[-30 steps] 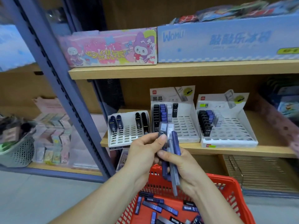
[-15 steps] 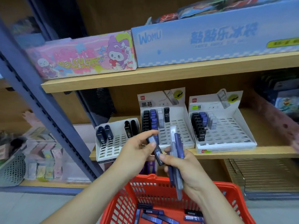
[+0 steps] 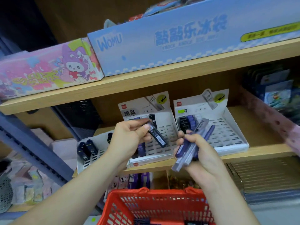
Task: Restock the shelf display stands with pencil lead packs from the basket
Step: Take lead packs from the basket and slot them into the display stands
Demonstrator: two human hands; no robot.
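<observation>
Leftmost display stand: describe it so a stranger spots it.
Look at the wooden shelf below the blue WOMU box. Of three white stands there, the leftmost display stand is nearest the grey upright. Only it lacks a tall printed back card.

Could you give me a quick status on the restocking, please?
Left hand pinches one dark lead pack in front of the middle stand. Right hand grips a bundle of packs. Basket below; slots unobstructed.
</observation>
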